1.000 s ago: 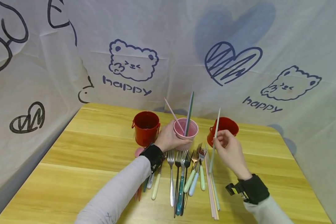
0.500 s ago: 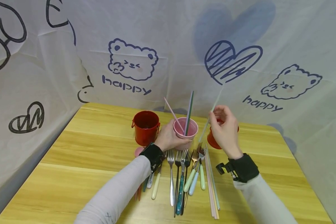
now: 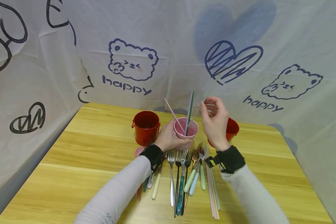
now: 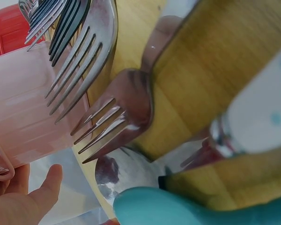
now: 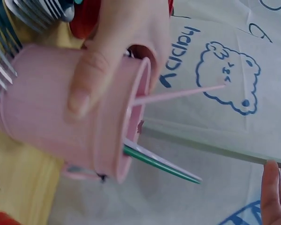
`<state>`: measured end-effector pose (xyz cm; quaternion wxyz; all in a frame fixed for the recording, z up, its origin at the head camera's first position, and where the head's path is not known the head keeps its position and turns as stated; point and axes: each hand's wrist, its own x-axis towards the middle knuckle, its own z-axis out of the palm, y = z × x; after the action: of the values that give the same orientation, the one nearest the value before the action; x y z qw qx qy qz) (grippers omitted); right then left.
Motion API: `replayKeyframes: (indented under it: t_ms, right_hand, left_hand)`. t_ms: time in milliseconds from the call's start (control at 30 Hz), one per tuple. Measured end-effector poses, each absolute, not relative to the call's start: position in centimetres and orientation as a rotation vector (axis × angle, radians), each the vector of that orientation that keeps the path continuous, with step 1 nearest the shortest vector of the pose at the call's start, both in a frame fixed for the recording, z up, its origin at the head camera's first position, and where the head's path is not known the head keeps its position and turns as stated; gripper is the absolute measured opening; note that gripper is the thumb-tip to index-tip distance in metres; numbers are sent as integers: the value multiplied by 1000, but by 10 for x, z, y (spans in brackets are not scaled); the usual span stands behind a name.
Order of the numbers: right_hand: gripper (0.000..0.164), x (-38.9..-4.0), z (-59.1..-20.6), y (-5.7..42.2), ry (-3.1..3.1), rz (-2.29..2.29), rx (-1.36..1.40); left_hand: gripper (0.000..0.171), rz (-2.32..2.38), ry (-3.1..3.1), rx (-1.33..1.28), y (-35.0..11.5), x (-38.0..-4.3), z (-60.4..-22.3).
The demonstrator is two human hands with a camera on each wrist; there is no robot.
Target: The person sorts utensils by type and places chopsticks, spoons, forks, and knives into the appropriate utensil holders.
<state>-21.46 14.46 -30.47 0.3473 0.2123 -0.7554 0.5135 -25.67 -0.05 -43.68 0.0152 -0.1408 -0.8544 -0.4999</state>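
A: What was in the left hand [image 3: 169,137]?

B: A smooth, shiny pink bucket [image 5: 51,103], wide at the top. It stood between two red buckets, a left one [image 3: 147,137] and a right one [image 3: 232,130]. The left hand's grip was wrapped round its side, with the arm stretched out over the forks [image 3: 170,158].

A: And the right hand [image 3: 215,119]?

B: That one was held up high, in front of the red bucket on the right. Its grip pinched a thin, straight, pale green stick [image 5: 215,147] between thumb and fingers. The low end was by the mouth of the pink bucket. I couldn't tell if it touched.

A: Were other sticks in there?

B: Yes! A pink stick [image 5: 187,93] leaned one way. A light purple stick [image 5: 154,155] and a dark green stick [image 5: 150,161] leaned together the other way.

A: What was it all standing on?

B: A yellow wooden surface [image 3: 86,149] with stripy grain. Behind it hung a wrinkly white cloth [image 3: 179,77] with bears and hearts drawn on.

A: Did the wrist views show more?

B: The right one showed the pale green stick clearly, but from the head it looked faint and blurry. The left one showed a shiny brown fork [image 4: 129,98], a white handle with blue dots [image 4: 262,108] and a smooth, rounded teal handle [image 4: 154,206] up close.
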Motion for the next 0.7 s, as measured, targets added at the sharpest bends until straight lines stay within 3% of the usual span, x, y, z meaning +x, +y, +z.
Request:
replayKeyframes:
  t_ms: [400, 700]
  right_hand:
    - [16, -230, -333, 136, -2068, 1381, 547]
    - [25, -255, -372, 153, -2312, 1235, 397]
  left_hand:
    - [87, -1527, -2661, -456, -1, -257, -436]
    - [86, -1502, -2646, -477, -1, -258, -438]
